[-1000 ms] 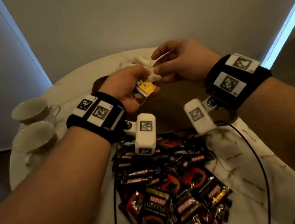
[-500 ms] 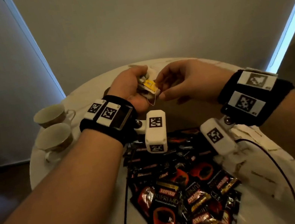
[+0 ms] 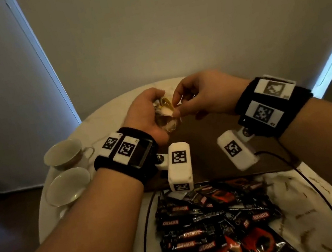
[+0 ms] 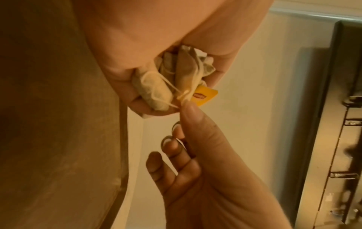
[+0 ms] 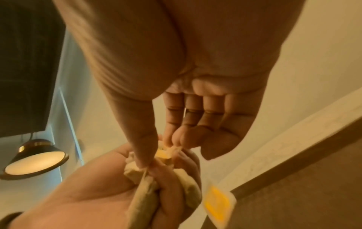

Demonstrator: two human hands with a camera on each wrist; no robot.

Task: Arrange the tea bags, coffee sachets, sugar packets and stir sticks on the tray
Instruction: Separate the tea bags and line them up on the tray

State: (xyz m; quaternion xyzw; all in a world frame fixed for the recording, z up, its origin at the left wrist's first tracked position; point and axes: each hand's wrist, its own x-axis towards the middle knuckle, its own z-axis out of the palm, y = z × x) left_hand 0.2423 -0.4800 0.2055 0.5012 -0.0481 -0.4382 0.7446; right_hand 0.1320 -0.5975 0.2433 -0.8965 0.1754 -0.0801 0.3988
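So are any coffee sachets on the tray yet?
No: the coffee sachets lie heaped on the table, short of the tray.

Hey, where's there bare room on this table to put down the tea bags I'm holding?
The brown tray looks bare between your wrists, under the tea bags gripped by your left hand and picked at by your right hand. Marble right of the coffee sachets is free. The cups crowd the left.

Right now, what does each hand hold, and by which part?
Left hand grips a bunch of tea bags by their bodies; right hand pinches their strings.
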